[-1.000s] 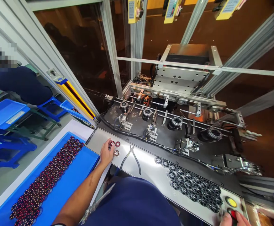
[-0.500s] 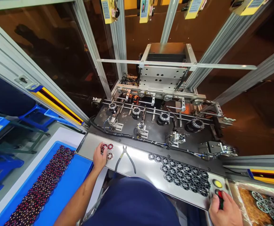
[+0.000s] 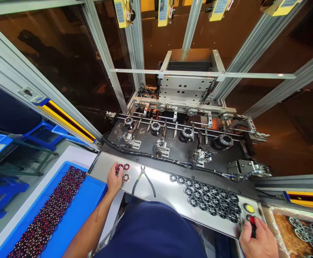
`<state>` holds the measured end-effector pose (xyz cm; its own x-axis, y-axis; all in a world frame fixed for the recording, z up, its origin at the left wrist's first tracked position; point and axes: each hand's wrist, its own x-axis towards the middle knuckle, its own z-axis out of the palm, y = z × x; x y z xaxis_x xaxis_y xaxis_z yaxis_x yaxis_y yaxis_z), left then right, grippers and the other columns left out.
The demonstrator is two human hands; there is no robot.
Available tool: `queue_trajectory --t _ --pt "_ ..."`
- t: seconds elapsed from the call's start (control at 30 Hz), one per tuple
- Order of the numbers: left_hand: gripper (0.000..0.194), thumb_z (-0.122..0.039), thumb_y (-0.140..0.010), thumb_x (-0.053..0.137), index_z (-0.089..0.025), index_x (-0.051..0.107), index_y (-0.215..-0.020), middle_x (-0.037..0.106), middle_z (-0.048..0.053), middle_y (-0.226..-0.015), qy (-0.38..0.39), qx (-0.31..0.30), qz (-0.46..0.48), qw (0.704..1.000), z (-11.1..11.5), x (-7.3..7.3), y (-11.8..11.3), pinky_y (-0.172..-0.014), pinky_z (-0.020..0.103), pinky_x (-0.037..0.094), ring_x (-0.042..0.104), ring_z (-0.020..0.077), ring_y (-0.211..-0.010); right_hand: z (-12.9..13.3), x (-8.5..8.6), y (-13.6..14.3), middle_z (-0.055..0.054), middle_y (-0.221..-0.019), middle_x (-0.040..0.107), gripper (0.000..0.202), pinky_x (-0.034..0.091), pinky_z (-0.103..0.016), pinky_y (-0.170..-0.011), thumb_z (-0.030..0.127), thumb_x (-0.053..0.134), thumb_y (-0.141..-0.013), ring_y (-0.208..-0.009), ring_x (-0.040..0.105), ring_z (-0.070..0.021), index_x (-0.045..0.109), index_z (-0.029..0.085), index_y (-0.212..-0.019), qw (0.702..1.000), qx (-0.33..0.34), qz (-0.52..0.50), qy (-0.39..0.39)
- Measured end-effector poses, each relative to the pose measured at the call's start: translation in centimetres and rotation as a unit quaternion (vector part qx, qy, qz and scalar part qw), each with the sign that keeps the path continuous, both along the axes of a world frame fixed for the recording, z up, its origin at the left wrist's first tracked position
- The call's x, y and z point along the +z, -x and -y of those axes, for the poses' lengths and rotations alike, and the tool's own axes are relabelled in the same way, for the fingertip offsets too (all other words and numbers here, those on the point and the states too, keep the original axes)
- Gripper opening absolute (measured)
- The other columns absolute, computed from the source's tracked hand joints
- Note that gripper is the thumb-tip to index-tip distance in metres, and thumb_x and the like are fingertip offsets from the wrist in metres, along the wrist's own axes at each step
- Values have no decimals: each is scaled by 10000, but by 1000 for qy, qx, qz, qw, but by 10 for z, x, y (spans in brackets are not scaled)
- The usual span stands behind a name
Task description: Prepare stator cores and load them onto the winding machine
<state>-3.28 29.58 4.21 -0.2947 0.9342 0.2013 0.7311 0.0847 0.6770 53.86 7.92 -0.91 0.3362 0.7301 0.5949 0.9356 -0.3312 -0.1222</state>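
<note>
Evidently, the left hand [image 3: 114,179] has its grip curled round at least one red-wound stator [image 3: 119,167], thumb on one side and fingers on the other, though whether it truly pinches or merely rests there I cannot tell. Touching only the rim seems best — a fingertip dragged over the windings could scuff them. Two loose stators [image 3: 126,167] lie on the steel counter [image 3: 165,193] just beside the thumb, so small, level movements should avoid knocking them. The right hand [image 3: 261,238] has its grip spread, thumb and fingers straddling the red button [image 3: 250,219]; whether it is pressed does not show. A straight, deliberate push would serve best there, clear of the yellow button [image 3: 249,208] just beyond. Near the stators, the cutting pliers [image 3: 143,171] lie with handles apart, easily nudged by a sliding left hand. Black spoked rings [image 3: 212,199] sit massed near the buttons — a careless right-hand sweep could scatter them. Farther out, more stators [image 3: 51,211] lie in the blue tray [image 3: 80,211], and round fixtures [image 3: 186,134] stand beyond the counter, well apart from both hands.
</note>
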Motion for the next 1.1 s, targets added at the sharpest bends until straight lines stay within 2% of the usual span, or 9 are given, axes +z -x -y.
queue_trajectory --t 0.37,0.67,1.1 --pt "488 -467 -948 529 -176 603 -1333 722 152 -1202 7 8 1 1000 2 2 -3 -1036 500 521 677 306 -1144 -1 3 1 -223 -1009 721 522 497 -426 -761 411 475 -924 -869 663 -340 699 15 -1180 1000 -10 -11 -4" --pt "506 -467 -959 512 -157 586 -1352 720 154 -1218 12 4 7 1000 2 7 -5 -1048 499 511 663 310 -1163 -2 1 -3 -230 -957 726 542 488 -427 -711 428 477 -903 -821 666 -346 716 -2 -1131 1000 0 -3 -17" --pt "502 -465 -956 516 -150 594 -1340 716 165 -1217 10 6 6 1000 2 5 -5 -1040 503 514 666 311 -1156 2 -3 -5 -213 -956 718 509 480 -436 -701 415 466 -908 -800 651 -337 718 34 -1133 1000 2 -26 -11"
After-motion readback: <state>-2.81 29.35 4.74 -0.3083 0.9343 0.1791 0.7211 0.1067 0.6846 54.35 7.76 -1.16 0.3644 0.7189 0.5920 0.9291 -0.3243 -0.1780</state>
